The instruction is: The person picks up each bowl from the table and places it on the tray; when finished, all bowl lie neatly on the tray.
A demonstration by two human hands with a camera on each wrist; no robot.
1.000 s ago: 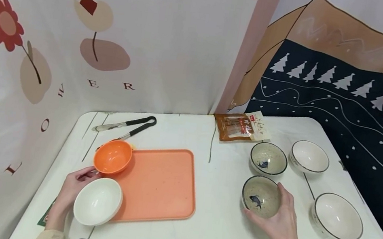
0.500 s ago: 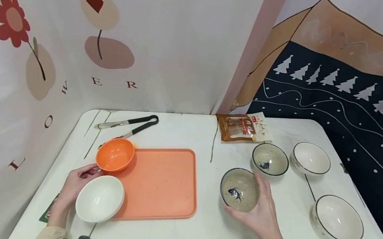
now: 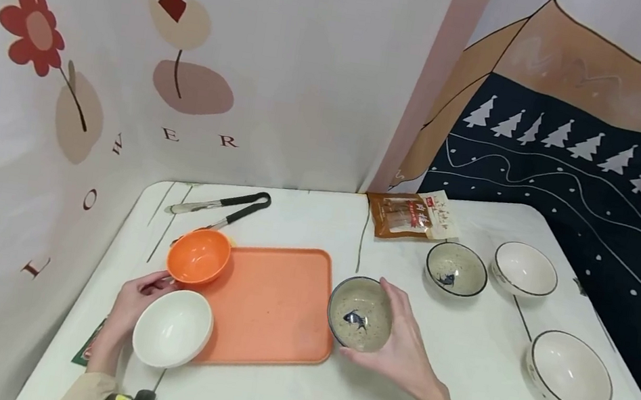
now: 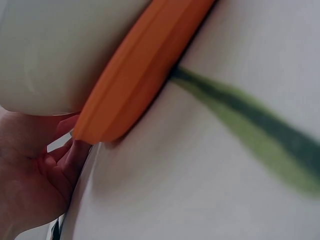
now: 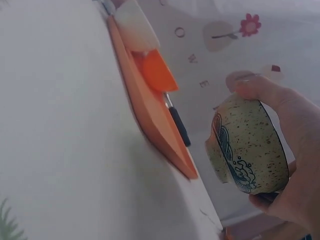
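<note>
My right hand [image 3: 401,348] grips a small speckled grey bowl [image 3: 362,318] with a blue fish inside, thumb and fingers on opposite sides of its rim. In the right wrist view this bowl [image 5: 247,145] is off the table, beside the tray. At the left, my left hand [image 3: 135,300] holds the rim of the orange-pink tray [image 3: 281,304]; the white bowl partly hides it. On the tray's left side are an orange bowl [image 3: 198,257] and a white bowl [image 3: 173,328]. The left wrist view shows fingers [image 4: 70,160] against the tray's edge [image 4: 135,85].
Black-handled tongs [image 3: 227,207] lie behind the tray. A brown snack packet [image 3: 411,214] lies at the back. Toward the right stand another speckled bowl [image 3: 456,269] and two white dark-rimmed bowls [image 3: 526,268], the larger one [image 3: 570,372] nearer. A fabric wall [image 3: 301,74] borders the table.
My right hand has carried the speckled bowl leftward, from in front of the other speckled bowl to the tray's right edge. My left hand stays at the tray.
</note>
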